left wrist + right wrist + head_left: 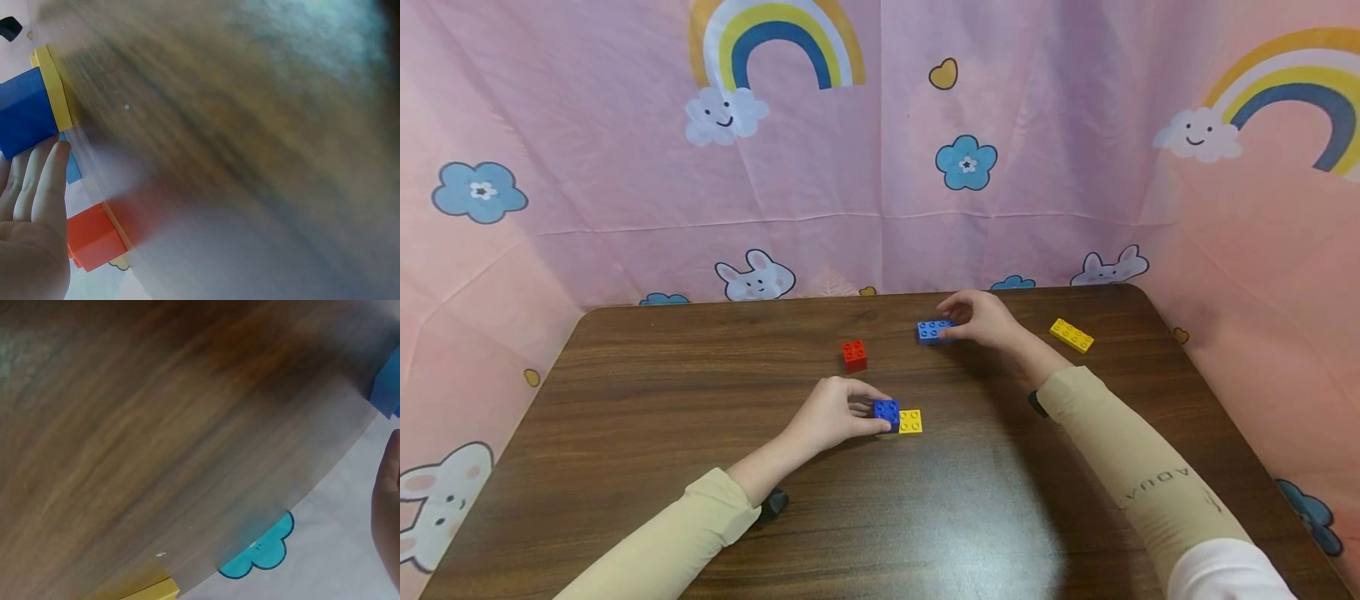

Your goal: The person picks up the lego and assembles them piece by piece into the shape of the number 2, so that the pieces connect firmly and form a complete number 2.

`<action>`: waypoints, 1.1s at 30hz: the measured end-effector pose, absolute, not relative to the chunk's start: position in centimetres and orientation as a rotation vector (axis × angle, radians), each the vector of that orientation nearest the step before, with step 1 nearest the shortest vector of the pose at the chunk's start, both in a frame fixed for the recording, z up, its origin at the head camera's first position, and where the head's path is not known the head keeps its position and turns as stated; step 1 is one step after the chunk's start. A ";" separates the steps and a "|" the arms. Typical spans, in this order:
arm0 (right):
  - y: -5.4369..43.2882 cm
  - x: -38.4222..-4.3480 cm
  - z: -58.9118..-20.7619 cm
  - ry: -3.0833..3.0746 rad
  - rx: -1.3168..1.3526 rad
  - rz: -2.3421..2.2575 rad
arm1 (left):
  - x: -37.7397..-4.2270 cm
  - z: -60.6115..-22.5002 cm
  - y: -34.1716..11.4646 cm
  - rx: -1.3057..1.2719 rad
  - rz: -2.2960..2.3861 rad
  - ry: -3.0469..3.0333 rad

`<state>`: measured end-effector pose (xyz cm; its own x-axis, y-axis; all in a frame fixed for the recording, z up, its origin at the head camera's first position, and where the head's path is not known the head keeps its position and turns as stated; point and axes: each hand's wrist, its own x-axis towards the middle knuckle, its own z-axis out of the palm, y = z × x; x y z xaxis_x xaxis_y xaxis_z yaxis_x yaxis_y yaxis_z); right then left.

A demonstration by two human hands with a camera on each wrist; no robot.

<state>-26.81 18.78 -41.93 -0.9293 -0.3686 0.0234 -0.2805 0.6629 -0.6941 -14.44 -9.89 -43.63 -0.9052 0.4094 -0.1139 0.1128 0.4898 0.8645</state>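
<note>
- Far left: pink cloth backdrop (587,167), printed with rabbits, rainbows and blue flowers, hung behind and to both sides of the dark wood-grain surface (647,400).
- Left sleeve (658,529): pale yellow, came in from the lower edge; something dark showed at the wrist.
- Left hand (831,414): grip narrow, holding the dark blue brick between thumb on the near side and fingers on the far side.
- Red brick (854,356): stood alone on the surface, beyond the left hand, four studs up.
- Dark blue brick (886,414): in the left grip, sitting atop the left part of the flat yellow brick, as the left wrist view also showed.
- Flat yellow brick (911,422): lay on the surface; four studs bare to the right of the dark blue one.
- Light blue brick (929,332): near the far edge of the surface, studs up, partly covered by the right thumb.
- Right hand (983,322): grip curved about the light blue brick's right end; could not tell whether it pinched.
- Long yellow brick (1071,335): lay slantwise beyond the right sleeve (1142,467), apart from the rest, studs up.
</note>
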 end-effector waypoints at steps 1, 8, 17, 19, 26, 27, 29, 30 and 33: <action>18.8 -26.9 -42.0 2.751 -0.544 -1.110 | -14.4 -43.6 -9.9 0.441 1.378 2.435; 18.9 -27.3 -42.7 2.733 -0.505 -1.074 | -14.4 -43.7 -9.9 0.438 1.378 2.441; 19.1 -27.8 -43.5 2.746 -0.499 -1.046 | -14.4 -43.7 -9.9 0.447 1.376 2.458; 19.2 -27.8 -43.6 2.746 -0.500 -1.031 | -14.3 -43.6 -9.9 0.442 1.375 2.456; 19.2 -27.6 -44.1 2.741 -0.485 -1.013 | -14.3 -43.5 -9.8 0.445 1.375 2.447; 19.2 -27.5 -44.0 2.742 -0.482 -1.016 | -14.3 -43.5 -9.9 0.449 1.376 2.447; 19.1 -27.4 -44.1 2.747 -0.482 -1.018 | -14.3 -43.5 -9.9 0.451 1.378 2.445; 19.1 -27.4 -44.1 2.748 -0.481 -1.019 | -14.3 -43.5 -9.9 0.454 1.380 2.445; 19.0 -27.3 -44.0 2.751 -0.482 -1.016 | -14.3 -43.6 -9.9 0.453 1.383 2.443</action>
